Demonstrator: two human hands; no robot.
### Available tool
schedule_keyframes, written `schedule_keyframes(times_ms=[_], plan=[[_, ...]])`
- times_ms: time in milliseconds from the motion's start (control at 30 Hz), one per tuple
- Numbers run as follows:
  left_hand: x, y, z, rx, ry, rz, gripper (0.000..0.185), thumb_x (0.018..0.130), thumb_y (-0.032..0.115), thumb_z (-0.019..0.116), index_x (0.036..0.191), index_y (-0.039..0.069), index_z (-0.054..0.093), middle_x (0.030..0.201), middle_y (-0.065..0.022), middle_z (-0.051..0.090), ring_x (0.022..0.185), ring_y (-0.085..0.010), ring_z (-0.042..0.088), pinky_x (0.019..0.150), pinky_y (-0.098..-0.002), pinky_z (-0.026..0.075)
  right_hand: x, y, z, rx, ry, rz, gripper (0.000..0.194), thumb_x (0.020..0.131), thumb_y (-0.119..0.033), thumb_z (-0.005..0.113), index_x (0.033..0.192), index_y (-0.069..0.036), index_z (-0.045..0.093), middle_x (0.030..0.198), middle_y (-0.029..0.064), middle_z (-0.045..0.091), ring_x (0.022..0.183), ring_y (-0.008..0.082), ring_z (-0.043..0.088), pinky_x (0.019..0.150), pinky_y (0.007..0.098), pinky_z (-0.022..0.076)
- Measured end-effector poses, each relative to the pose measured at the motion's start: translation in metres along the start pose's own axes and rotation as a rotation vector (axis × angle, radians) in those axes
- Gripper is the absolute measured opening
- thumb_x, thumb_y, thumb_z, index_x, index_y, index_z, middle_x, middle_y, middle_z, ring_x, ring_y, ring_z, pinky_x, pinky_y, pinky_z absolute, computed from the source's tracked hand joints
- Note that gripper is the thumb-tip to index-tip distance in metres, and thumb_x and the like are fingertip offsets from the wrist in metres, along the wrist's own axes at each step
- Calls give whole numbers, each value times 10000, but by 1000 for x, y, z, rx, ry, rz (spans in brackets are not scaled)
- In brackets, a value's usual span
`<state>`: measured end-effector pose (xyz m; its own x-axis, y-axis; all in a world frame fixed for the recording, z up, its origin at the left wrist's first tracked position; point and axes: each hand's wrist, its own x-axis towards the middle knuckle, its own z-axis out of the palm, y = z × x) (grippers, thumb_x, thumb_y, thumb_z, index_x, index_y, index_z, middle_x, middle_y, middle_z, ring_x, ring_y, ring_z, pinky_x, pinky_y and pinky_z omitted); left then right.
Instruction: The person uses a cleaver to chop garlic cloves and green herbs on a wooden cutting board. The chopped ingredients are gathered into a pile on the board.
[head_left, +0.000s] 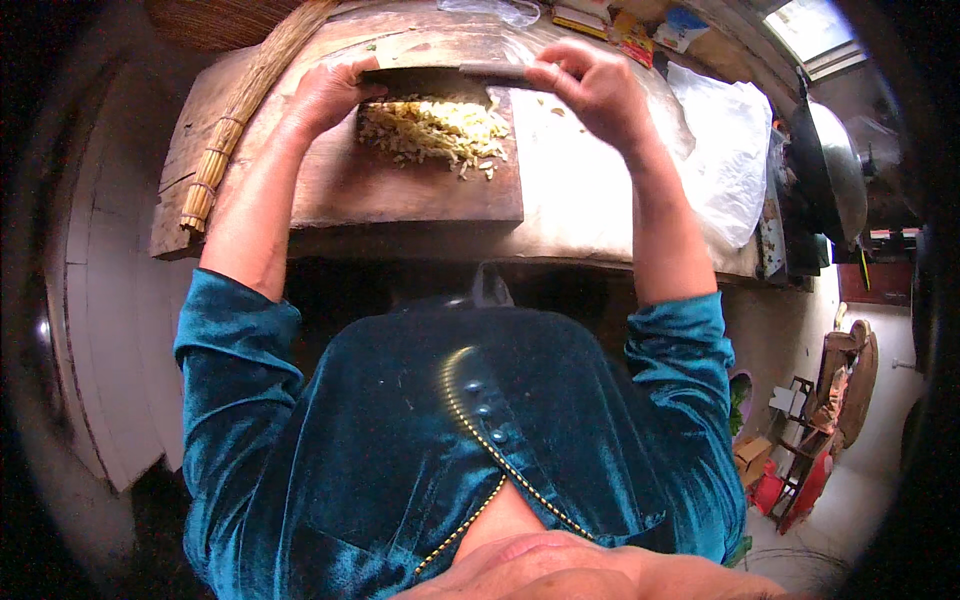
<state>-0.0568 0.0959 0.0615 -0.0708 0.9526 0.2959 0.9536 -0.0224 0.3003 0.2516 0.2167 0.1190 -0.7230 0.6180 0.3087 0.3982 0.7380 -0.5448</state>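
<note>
A dark-bladed kitchen knife (424, 81) spans the space between my hands, held crosswise over a wooden cutting board (405, 196). My right hand (596, 90) is closed around its handle. At the other end, the thumb and fingers of my left hand (328, 94) pinch the blade's tip. A heap of finely chopped pale-yellow vegetable (435, 129) lies on the board, on the near side of the blade. The blade hides the heap's far edge, and whether it touches the board I cannot tell.
A straw whisk broom (225, 150) lies along the left of the worktop (577, 217). To the right are a white plastic bag (724, 150) and a wok (832, 165). Colourful packets (634, 37) sit at the back. A few loose bits (556, 112) lie right of the board.
</note>
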Motion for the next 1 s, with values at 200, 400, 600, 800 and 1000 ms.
schedule_keyframes(times_ms=[200, 400, 600, 800, 1000], plan=[[15, 33, 15, 352, 74, -18, 264, 786, 271, 647, 1036, 187, 654, 895, -87, 672, 857, -274, 642, 735, -401, 503, 27, 58, 22, 208, 104, 129, 386, 883, -393, 543, 785, -31, 631, 635, 93, 592, 601, 174, 567, 617, 308, 461], [14, 26, -9, 177, -73, -153, 196, 783, 223, 659, 957, 145, 617, 897, -135, 646, 879, -334, 617, 748, -429, 489, 19, 58, 25, 114, 96, 173, 394, 898, -387, 525, 755, -32, 614, 616, 44, 571, 609, 147, 531, 599, 295, 434], [14, 27, -8, 182, -33, -37, 197, 752, 206, 670, 917, 119, 606, 839, -128, 645, 879, -325, 617, 741, -414, 489, 1, 37, 30, 196, 70, 363, 414, 904, -426, 517, 764, -56, 638, 570, 66, 564, 565, 144, 549, 586, 297, 456], [16, 16, -8, 238, -109, 34, 268, 754, 265, 685, 997, 165, 634, 919, -127, 656, 913, -314, 617, 768, -406, 487, -23, 32, 43, 167, 115, 321, 409, 902, -427, 511, 822, -52, 652, 612, 120, 594, 566, 222, 551, 588, 333, 453], [13, 9, -19, 33, -146, 37, 195, 762, 227, 685, 899, 110, 609, 819, -143, 636, 825, -322, 616, 698, -411, 475, -14, -8, 20, 134, 81, 199, 414, 879, -456, 541, 829, -56, 633, 638, 169, 599, 599, 271, 595, 596, 356, 460]])
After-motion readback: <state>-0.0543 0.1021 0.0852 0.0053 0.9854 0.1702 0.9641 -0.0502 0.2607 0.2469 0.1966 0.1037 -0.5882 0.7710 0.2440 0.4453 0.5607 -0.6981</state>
